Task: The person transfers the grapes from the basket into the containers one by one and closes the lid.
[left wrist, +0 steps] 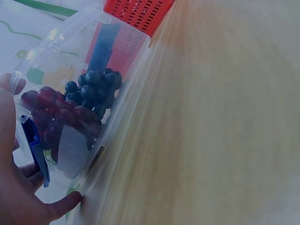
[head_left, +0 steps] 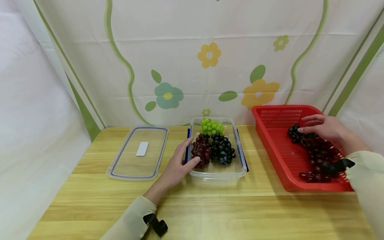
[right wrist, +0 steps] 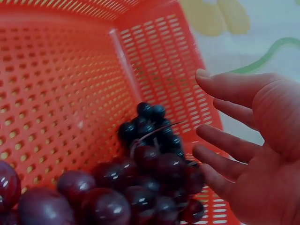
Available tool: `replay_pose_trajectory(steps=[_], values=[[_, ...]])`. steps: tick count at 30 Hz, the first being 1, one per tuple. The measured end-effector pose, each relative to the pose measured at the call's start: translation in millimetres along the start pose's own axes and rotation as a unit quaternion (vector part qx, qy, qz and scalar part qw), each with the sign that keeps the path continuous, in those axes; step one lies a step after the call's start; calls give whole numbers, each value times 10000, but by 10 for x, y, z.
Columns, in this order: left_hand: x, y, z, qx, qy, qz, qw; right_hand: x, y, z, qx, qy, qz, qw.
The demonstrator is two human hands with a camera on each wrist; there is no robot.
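A clear plastic food box (head_left: 222, 174) with blue side clips holds green grapes (head_left: 211, 126), dark red grapes (head_left: 201, 151) and black grapes (head_left: 222, 149). My left hand (head_left: 176, 166) rests at the box's left rim, thumb and fingers spread. Its fingers lie by the blue clip (left wrist: 36, 152) in the left wrist view. My right hand (head_left: 325, 128) is over the red basket (head_left: 277, 156), fingers extended and holding nothing. Below it lie a small black grape bunch (right wrist: 147, 124) and red grapes (right wrist: 140, 187); the right forearm covers part of them.
The box's clear lid (head_left: 129, 170), with a blue seal and a white label (head_left: 142, 149), lies flat to the left. A wooden table (head_left: 204, 213) carries everything, and a flower-printed cloth (head_left: 186, 60) hangs behind it.
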State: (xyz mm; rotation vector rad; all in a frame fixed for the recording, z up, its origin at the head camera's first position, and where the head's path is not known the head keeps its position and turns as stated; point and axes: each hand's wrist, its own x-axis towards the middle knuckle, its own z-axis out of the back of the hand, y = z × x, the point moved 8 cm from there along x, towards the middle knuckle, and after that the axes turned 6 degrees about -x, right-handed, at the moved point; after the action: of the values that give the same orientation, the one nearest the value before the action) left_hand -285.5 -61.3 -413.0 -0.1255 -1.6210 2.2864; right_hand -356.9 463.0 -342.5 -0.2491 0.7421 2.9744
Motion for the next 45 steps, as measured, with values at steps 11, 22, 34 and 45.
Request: replay_pose_trajectory(steps=[11, 22, 34, 45], values=[[-8, 8, 8, 30, -22, -16, 10000, 178, -87, -230, -862, 345, 265, 9953], [2, -5, -17, 15, -41, -20, 10000, 219, -15, -308, -1293, 189, 542, 9899], [-9, 29, -7, 34, -43, -25, 10000, 268, 73, -294, -1353, -94, 790, 9876], [-8, 12, -10, 0, -57, -20, 10000, 195, 155, -154, -361, -654, 458, 9962]])
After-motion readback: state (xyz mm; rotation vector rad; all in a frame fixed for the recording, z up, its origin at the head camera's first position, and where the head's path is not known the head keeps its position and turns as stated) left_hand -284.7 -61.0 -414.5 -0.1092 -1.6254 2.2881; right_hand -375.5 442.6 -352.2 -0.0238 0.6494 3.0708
